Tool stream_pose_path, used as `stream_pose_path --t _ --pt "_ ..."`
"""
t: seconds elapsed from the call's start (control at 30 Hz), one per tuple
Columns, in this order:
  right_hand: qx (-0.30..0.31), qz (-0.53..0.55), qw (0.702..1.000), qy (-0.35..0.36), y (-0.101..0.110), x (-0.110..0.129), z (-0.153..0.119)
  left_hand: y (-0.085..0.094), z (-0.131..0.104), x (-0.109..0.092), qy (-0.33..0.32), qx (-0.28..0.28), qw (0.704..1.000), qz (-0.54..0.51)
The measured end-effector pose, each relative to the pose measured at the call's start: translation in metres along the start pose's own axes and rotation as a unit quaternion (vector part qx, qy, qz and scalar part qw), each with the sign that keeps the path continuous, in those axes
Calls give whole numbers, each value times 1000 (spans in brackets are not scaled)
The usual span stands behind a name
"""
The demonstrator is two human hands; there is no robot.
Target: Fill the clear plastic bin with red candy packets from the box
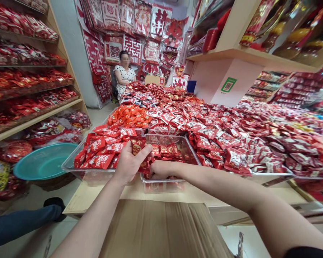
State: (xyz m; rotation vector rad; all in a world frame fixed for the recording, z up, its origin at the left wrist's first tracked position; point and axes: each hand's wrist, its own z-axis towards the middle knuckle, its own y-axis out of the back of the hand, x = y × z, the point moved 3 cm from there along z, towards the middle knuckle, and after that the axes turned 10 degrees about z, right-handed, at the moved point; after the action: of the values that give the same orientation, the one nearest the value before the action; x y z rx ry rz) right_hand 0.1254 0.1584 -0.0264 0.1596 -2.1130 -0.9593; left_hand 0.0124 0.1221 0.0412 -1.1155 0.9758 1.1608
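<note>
Between the thumb and fingers of my left hand (127,161), a small dark red candy packet (136,146) with gold lettering stands upright. Another red packet (144,167) shows just below the thumb; whether the same hand grips it I cannot tell. My right hand (161,169) is down inside a clear plastic bin (192,152), its fingers curled and partly hidden against the near left corner. Small red packets (169,150) lie in that bin around and behind it. To the left, a wider clear bin (70,163) holds a heap of brighter red packets (104,147).
Piled packets (215,125) stretch across the display to the right and back. A cardboard box (161,229) sits directly before me. At left are a teal basin (45,163), stocked shelves (27,123) and someone's leg (24,222). A person (123,75) is at the back.
</note>
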Motion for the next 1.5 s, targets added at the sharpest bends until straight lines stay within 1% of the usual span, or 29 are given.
stream_pose_path --t 0.07,0.1,0.13,0.17,0.2,0.23,0.27,0.33,0.37,0.43,0.53,0.57,0.63,0.7,0.73,0.77,0.83,0.87,0.93,1.03,1.13,1.27,1.4,1.5 --pt "0 -23 1000 11 7 7 -8 1 0 -1 2 7 1000 -14" --pt "-7 -34 999 18 12 10 -14 1 0 -2 2 12 1000 -22" --pt "-23 -22 999 20 18 13 -20 1 0 -2 3 16 999 -30" --pt "-41 13 999 20 24 16 -26 1 1 -3 3 18 999 -37" --pt "-59 74 995 25 29 20 -32 2 1 -3 3 17 999 -44" --pt "-73 152 985 38 33 23 -38 2 1 -3 1 13 999 -51" --pt "-81 238 966 61 36 28 -43 3 2 -3 -1 6 998 -57" --pt "-71 382 914 120 37 39 -50 4 3 -2 -12 -14 997 -68" --pt "-65 426 891 143 35 45 -51 4 3 -1 -19 -26 997 -73" --pt "-83 473 862 162 29 53 -49 4 3 -1 -31 -41 996 -79" --pt "-161 499 835 167 23 56 -44 2 3 -1 -40 -44 995 -80" --pt "-180 496 832 170 23 54 -44 2 3 -2 -43 -44 995 -79" --pt "-196 477 840 166 25 45 -48 3 3 -2 -51 -55 994 -78" --pt "-208 452 857 136 30 30 -55 4 3 -1 -61 -73 993 -76" --pt "-216 436 867 109 32 21 -58 5 3 -1 -64 -79 992 -73" --pt "-221 421 877 75 34 11 -60 5 3 0 -66 -82 992 -69" --pt "-211 400 892 -3 31 -7 -60 5 3 0 -64 -80 993 -59" --pt "-196 399 895 -41 27 -15 -58 5 2 0 -62 -76 994 -55" --pt "-157 413 890 -110 18 -25 -50 4 1 0 -59 -71 995 -47" --pt "-116 423 881 -178 6 -27 -37 4 0 0 -56 -65 996 -37" --pt "-91 438 869 -211 0 -20 -29 4 1 -1 -52 -60 996 -30" --pt "-55 464 853 -234 -7 -13 -23 2 0 -3 -51 -47 997 -26" --pt "-74 508 823 -244 -11 -17 -16 1 -1 -4 -49 -40 998 -23" --pt "-86 516 818 -239 -13 -20 -11 1 0 -4 -49 -35 998 -22"
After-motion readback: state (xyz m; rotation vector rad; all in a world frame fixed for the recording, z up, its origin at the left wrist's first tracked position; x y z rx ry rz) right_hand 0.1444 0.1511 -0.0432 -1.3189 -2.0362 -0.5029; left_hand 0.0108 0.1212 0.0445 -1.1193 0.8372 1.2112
